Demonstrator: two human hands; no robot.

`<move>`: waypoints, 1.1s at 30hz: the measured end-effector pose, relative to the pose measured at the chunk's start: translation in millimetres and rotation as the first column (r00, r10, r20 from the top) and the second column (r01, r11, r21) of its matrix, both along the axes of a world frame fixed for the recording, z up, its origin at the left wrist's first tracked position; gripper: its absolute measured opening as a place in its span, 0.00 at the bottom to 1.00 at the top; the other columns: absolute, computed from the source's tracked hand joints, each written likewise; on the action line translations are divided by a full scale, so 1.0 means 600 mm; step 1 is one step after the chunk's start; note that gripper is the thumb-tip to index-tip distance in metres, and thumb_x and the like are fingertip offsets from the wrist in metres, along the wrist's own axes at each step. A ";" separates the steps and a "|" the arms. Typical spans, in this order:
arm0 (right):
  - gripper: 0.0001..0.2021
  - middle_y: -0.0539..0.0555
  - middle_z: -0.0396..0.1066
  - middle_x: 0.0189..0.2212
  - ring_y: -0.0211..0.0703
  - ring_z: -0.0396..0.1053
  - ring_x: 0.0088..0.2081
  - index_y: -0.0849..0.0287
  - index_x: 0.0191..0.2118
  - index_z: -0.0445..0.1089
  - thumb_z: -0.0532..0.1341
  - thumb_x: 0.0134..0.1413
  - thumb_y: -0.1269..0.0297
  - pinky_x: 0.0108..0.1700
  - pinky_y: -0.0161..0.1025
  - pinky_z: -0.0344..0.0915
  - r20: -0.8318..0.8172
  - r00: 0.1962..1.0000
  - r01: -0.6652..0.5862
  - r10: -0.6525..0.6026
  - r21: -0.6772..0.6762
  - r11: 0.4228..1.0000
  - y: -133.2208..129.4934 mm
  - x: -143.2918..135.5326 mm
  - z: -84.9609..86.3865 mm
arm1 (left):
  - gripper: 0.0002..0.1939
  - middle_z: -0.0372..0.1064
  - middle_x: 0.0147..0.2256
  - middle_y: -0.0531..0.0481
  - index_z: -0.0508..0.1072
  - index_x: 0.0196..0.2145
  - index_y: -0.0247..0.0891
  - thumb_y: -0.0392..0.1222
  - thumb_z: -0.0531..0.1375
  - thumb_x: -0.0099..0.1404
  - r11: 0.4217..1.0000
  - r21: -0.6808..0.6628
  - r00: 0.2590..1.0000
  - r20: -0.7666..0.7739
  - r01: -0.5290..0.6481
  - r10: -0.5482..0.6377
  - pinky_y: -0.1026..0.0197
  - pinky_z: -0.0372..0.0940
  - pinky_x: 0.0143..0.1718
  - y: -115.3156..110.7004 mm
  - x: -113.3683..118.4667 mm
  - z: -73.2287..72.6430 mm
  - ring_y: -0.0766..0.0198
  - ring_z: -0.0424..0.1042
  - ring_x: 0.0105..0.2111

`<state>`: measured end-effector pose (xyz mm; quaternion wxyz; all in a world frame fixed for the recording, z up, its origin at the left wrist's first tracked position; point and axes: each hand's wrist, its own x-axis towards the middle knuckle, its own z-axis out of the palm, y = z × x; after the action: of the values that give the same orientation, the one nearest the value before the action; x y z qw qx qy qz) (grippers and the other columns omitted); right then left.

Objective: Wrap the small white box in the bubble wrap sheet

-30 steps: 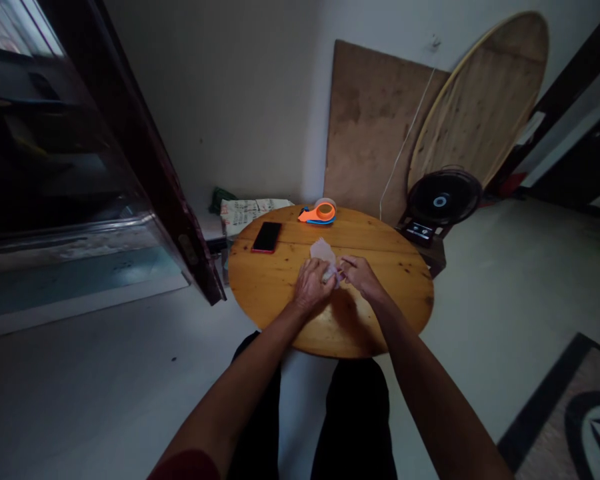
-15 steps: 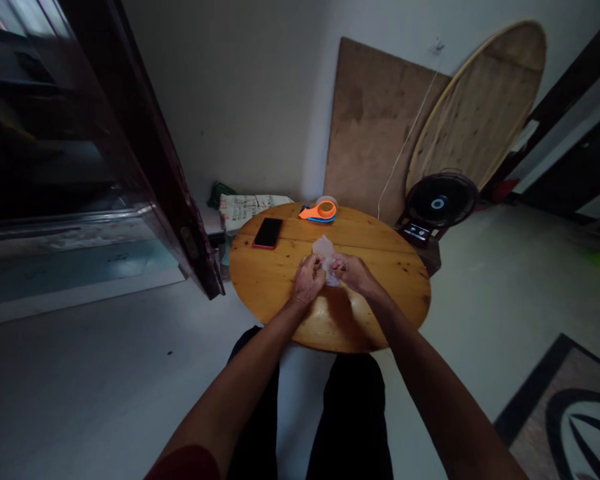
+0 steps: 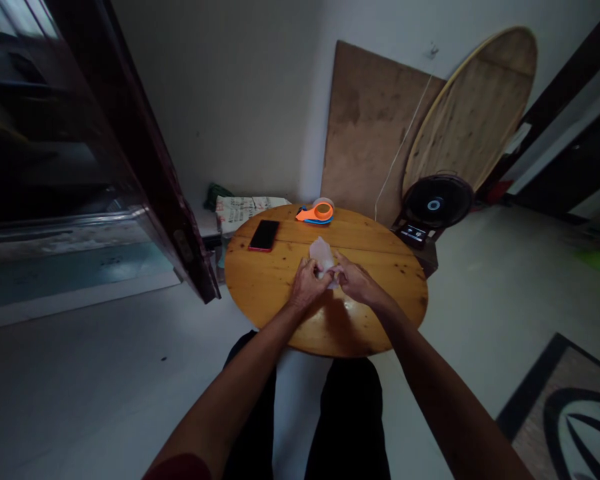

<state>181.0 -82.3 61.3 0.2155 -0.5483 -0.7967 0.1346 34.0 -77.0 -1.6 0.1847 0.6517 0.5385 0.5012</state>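
Observation:
A thin, pale, translucent sheet (image 3: pixel 321 249), perhaps plastic or paper, is held a little above the round wooden table (image 3: pixel 260 287). My left hand (image 3: pixel 307 280) grips its left side with bent fingers. From the right, my right hand (image 3: pixel 353 279) closes thumb and fingers on the sheet's lower right part. The fingertips of both hands nearly meet and cover much of the sheet's middle. Beyond the hands lies an orange and blue tape dispenser (image 3: pixel 316 213). Left of it rests a dark-screened phone (image 3: pixel 264 235) with a red edge.
A brown board (image 3: pixel 370 127) and a round wooden tabletop (image 3: pixel 475 107) lean on the wall. A round black fan-like device (image 3: pixel 437 201) stands right of the table. At the left is a dark door frame (image 3: pixel 145 153). A printed sack (image 3: pixel 245 208) sits behind the table.
My right hand has turned slightly, its index finger now extended further along the sheet, and the fingertips have come closer together. The whole view has shifted slightly.

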 end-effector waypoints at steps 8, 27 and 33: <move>0.32 0.58 0.77 0.45 0.51 0.74 0.45 0.60 0.65 0.53 0.55 0.53 0.72 0.43 0.38 0.62 0.296 0.954 -0.022 0.033 -0.042 0.999 -0.024 -0.028 0.028 | 0.06 0.60 0.33 0.50 0.66 0.30 0.38 0.42 0.61 0.60 0.999 0.019 0.999 0.011 0.038 -0.038 0.61 0.63 0.38 0.001 -0.003 -0.006 0.63 0.65 0.35; 0.33 0.61 0.69 0.56 0.44 0.66 0.57 0.58 0.66 0.51 0.51 0.52 0.75 0.54 0.43 0.66 -0.472 0.880 -0.126 0.054 -0.122 0.985 -0.028 0.010 -0.048 | 0.06 0.61 0.35 0.49 0.67 0.30 0.38 0.34 0.60 0.53 0.999 -0.030 0.999 -0.001 0.032 -0.032 0.59 0.64 0.41 -0.001 0.000 0.004 0.62 0.65 0.36; 0.32 0.62 0.69 0.55 0.45 0.68 0.54 0.60 0.65 0.52 0.51 0.53 0.73 0.52 0.44 0.67 -0.472 0.882 -0.057 -0.001 -0.107 0.993 -0.050 -0.001 -0.060 | 0.03 0.63 0.33 0.50 0.69 0.30 0.37 0.35 0.60 0.54 0.997 -0.049 0.998 -0.006 0.067 -0.067 0.60 0.63 0.39 -0.011 -0.003 0.011 0.62 0.66 0.34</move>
<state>180.3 -112.1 25.3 0.3678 -0.4994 -0.7190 0.3137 32.2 -83.5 5.2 0.2152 0.6665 0.5291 0.4791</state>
